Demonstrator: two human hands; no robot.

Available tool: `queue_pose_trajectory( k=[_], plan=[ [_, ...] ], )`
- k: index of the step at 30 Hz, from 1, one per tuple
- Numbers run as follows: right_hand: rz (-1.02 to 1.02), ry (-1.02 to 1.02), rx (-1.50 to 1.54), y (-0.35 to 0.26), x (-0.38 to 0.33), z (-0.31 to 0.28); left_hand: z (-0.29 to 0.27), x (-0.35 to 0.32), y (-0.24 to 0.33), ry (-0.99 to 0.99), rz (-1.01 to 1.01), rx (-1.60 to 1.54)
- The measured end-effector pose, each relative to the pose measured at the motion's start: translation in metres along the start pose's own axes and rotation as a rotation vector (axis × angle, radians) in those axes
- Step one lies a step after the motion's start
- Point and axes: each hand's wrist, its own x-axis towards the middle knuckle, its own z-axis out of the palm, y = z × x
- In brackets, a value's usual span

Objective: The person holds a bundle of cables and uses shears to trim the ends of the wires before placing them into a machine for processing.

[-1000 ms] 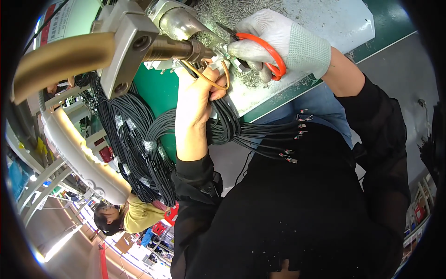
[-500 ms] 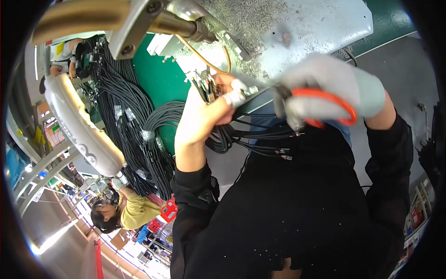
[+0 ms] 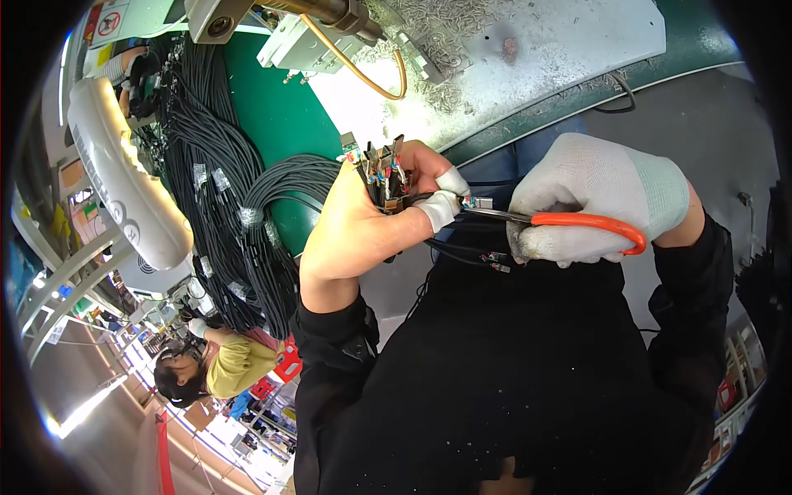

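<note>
My left hand (image 3: 363,219), with white covers on its thumb and fingertip, is closed around a bunch of black cables whose stripped ends and metal connectors (image 3: 386,173) stand up from the palm. Its thumb and forefinger pinch one cable end with a small metal connector (image 3: 478,203). In a grey-white glove, my right hand (image 3: 590,198) is closed on orange-handled scissors (image 3: 590,220). Their thin dark blade reaches left to just beside the pinched connector; whether it touches cannot be told. More cable ends (image 3: 497,262) hang below the hands.
A pale metal plate (image 3: 536,58) strewn with small metal bits lies ahead on a green table (image 3: 285,107). Machine parts with a yellow-brown tube (image 3: 334,49) overhang it. Large black cable bundles (image 3: 219,140) and a white lamp (image 3: 128,186) are at left. A person in yellow (image 3: 235,363) sits beyond.
My right hand has come lower and nearer the left, bringing the scissors' tip to the pinched connector. My left hand has turned slightly and moved down, still gripping the cables.
</note>
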Motion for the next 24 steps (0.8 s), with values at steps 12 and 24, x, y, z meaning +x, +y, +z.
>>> queue_pose_trajectory(
  k=[12, 24],
  plan=[
    [-0.12, 0.065, -0.106, 0.011, -0.001, 0.012, 0.002, 0.0, 0.001, 0.012, -0.017, 0.021],
    [0.065, 0.022, 0.097, 0.003, -0.004, 0.009, 0.002, -0.002, -0.002, -0.037, 0.009, 0.091]
  ],
)
